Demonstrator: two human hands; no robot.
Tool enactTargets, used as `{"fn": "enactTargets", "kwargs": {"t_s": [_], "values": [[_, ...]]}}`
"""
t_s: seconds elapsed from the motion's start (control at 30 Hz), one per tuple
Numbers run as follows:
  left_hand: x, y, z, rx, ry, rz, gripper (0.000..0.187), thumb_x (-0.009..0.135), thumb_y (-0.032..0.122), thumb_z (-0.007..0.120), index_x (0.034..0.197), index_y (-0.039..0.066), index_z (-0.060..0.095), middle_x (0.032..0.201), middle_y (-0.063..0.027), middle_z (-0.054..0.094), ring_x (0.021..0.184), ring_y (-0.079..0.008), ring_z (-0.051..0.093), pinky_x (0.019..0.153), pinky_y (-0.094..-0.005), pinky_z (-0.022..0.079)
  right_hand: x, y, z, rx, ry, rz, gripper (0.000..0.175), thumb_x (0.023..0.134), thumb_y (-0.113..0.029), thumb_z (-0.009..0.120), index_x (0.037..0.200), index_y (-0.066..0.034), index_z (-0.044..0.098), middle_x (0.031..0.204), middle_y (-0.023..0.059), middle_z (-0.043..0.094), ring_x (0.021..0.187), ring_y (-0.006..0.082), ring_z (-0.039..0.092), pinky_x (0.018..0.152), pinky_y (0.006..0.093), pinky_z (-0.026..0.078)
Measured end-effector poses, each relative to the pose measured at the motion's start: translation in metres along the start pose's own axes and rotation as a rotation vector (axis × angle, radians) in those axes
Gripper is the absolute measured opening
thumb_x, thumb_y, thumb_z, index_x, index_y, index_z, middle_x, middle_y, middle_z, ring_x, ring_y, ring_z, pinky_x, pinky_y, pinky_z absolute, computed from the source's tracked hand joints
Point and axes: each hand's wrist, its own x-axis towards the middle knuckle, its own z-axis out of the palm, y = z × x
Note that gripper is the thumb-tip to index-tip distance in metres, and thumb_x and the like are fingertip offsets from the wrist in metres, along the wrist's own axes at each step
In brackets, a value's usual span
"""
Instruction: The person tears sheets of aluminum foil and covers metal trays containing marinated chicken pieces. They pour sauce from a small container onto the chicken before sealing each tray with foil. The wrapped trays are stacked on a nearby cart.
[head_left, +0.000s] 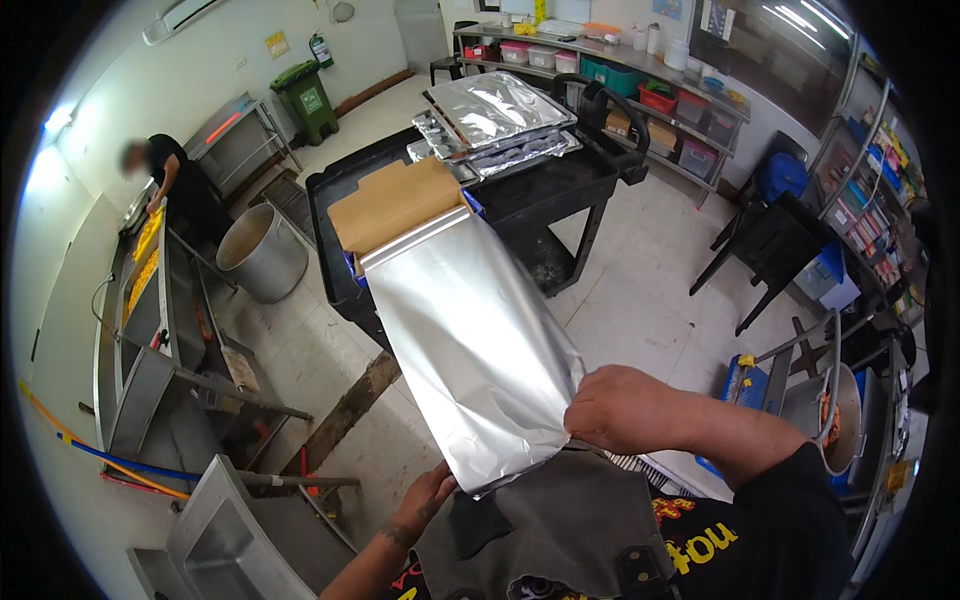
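A wide sheet of aluminium foil (472, 337) stretches from an open cardboard foil box (405, 206) towards my body. The box rests on a black utility cart (328, 247), its brown lid flap raised. My right hand (619, 409) is closed on the near right edge of the foil, which creases around the fist. At the near left corner, my left hand (431, 491) holds the foil edge, its fingertips partly hidden behind the sheet. Foil-covered trays (502, 112) are stacked at the cart's far end.
A large metal pot (262, 251) stands on the floor left of the cart. Beyond it, a person (184, 176) leans over a steel sink counter (161, 315) holding yellow food pieces. Black chairs (765, 247) and loaded shelves (862, 195) line the right. A steel basin (229, 555) is at lower left.
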Motion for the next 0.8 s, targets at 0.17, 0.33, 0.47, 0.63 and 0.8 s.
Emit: {"fn": "enactTargets", "kwargs": {"t_s": [0.17,0.33,0.47,0.63,0.8], "values": [[-0.015,-0.007,-0.002,0.085,0.133,0.110,0.048,0.100,0.039,0.048,0.129,0.001,0.053,0.107,-0.0274,0.067,0.103,-0.0459,0.062,0.088,-0.0482,0.048,0.012,0.002,0.039,0.064,-0.104,0.043,0.018,0.086,-0.021,0.061,0.078,-0.0065,0.064,0.077,0.0163,0.065,0.078,0.0389,0.064,0.072,0.0500,0.051],[-0.044,-0.027,0.005,0.082,0.111,-0.129,0.048,0.101,0.040,0.049,0.129,0.002,0.054,0.104,-0.0273,0.067,0.102,-0.0466,0.062,0.086,-0.0487,0.048,0.063,-0.012,0.077,0.109,-0.039,-0.137,0.018,0.086,-0.020,0.060,0.077,-0.0043,0.063,0.078,0.0178,0.066,0.079,0.0388,0.065,0.072,0.0494,0.051],[-0.077,-0.044,0.027,-0.017,0.297,-0.246,0.052,0.103,0.044,0.045,0.136,0.004,0.052,0.105,-0.0252,0.068,0.105,-0.0448,0.062,0.086,-0.0479,0.049,0.101,-0.028,0.100,0.157,-0.141,-0.162,0.017,0.087,-0.020,0.057,0.079,-0.0062,0.063,0.078,0.0160,0.066,0.078,0.0385,0.065,0.071,0.0497,0.050],[-0.116,-0.066,0.054,-0.260,0.378,-0.407,0.056,0.104,0.046,0.045,0.143,0.006,0.049,0.117,-0.0187,0.066,0.109,-0.0351,0.062,0.092,-0.0412,0.048,0.137,-0.055,0.114,0.248,-0.218,-0.210,0.017,0.086,-0.019,0.054,0.081,-0.0074,0.065,0.080,0.0175,0.067,0.080,0.0400,0.066,0.072,0.0505,0.050],[-0.133,-0.067,0.080,-0.509,0.474,-0.452,0.060,0.104,0.050,0.044,0.144,0.005,0.047,0.125,-0.0184,0.063,0.116,-0.0324,0.059,0.097,-0.0393,0.045,0.159,-0.082,0.105,0.280,-0.305,-0.300,0.017,0.087,-0.021,0.057,0.081,-0.0064,0.064,0.077,0.0153,0.066,0.080,0.0378,0.065,0.070,0.0493,0.050]]}}
